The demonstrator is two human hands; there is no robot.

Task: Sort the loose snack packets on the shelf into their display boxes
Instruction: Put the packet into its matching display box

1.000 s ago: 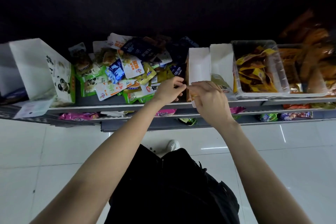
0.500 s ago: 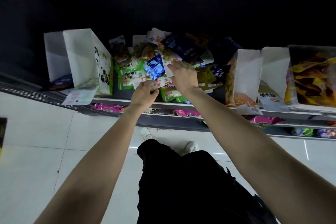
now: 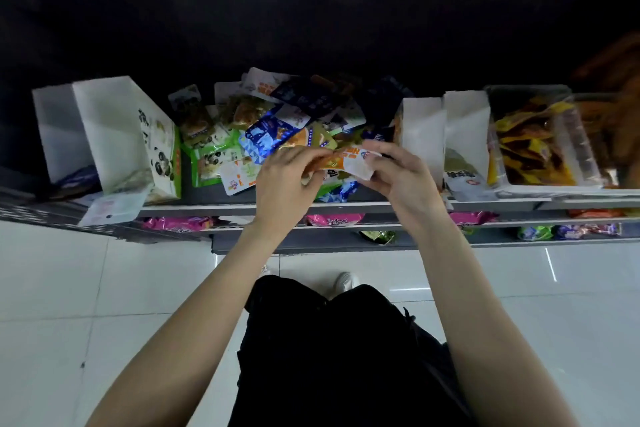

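1. An orange-and-white packet (image 3: 346,163) is now held up just above the loose pile (image 3: 277,135), over the shelf's front edge (image 3: 346,207); half a second ago both hands were down in the heap.
2. The left hand (image 3: 287,180) pinches its left end, the right hand (image 3: 398,177) grips its right end.
3. One packet is singled out, probably to read the label; it is not yet boxed.
4. White display boxes (image 3: 426,128) stand just right; a panda-printed box (image 3: 152,146) stands towards the shelf's left end.
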